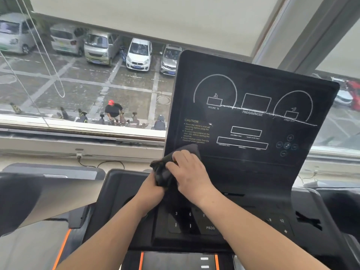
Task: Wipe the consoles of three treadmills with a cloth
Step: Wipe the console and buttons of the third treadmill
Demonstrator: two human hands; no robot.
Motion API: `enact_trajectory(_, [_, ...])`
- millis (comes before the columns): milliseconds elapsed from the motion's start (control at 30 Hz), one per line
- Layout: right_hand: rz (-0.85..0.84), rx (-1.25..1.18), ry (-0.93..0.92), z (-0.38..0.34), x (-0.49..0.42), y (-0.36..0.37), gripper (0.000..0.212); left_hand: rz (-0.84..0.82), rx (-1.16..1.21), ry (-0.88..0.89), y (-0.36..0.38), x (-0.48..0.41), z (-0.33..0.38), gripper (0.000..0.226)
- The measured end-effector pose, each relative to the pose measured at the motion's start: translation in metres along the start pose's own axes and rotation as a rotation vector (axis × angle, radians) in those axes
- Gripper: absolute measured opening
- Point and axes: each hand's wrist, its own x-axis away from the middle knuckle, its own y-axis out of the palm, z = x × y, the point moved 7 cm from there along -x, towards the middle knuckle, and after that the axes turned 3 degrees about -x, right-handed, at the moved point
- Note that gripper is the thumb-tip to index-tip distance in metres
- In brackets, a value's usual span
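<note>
Head view: black cloth (165, 168) is bunched at the lower left corner of the treadmill console (251, 117), pressed against it. Right hand (190, 172) is laid over the cloth, fingers gripping it; left hand (153, 189) is clutching the cloth's lower end, just below.

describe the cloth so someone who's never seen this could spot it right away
Start at the tall black treadmill console in front of the window. At its lower left corner, below the yellow CAUTION text, both hands meet. The cloth is the crumpled black fabric gripped between the left hand and right hand, soft and wrinkled against the smooth panel.
</note>
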Motion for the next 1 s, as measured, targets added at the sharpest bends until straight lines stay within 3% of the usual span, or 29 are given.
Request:
enact_trajectory(267, [0.039, 0.105, 0.024, 0.040, 0.026, -0.019, 0.034, 0.006, -0.067, 0.054, 0.003, -0.002, 0.002, 0.083])
enact_trajectory(400, [0.038, 0.129, 0.133, 0.075, 0.052, -0.031, 0.036, 0.005, 0.018, 0.027, 0.011, 0.003, 0.015, 0.085])
enact_trajectory(467, [0.026, 0.131, 0.171, 0.087, 0.062, -0.034, 0.036, 0.112, 0.007, -0.001, 0.008, 0.003, 0.018, 0.073])
enact_trajectory(533, [0.018, 0.124, 0.215, 0.095, 0.069, -0.038, 0.041, 0.327, -0.143, 0.010, -0.003, 0.006, 0.024, 0.063])
enact_trajectory(600, [0.015, 0.121, 0.261, 0.103, 0.077, -0.040, 0.043, 0.492, -0.243, 0.102, -0.006, 0.016, 0.040, 0.052])
enact_trajectory(633, [0.016, 0.121, 0.284, 0.108, 0.082, -0.042, 0.044, 0.499, -0.247, 0.163, -0.001, 0.019, 0.049, 0.046])
enact_trajectory(833, [-0.023, 0.113, 0.447, 0.145, 0.118, -0.055, 0.050, 0.186, -0.445, 0.358, 0.060, 0.018, 0.074, 0.027])
enact_trajectory(1000, [-0.001, 0.099, 0.606, 0.138, 0.116, -0.049, 0.046, 0.199, -0.560, 0.331, 0.056, 0.021, 0.059, 0.027])
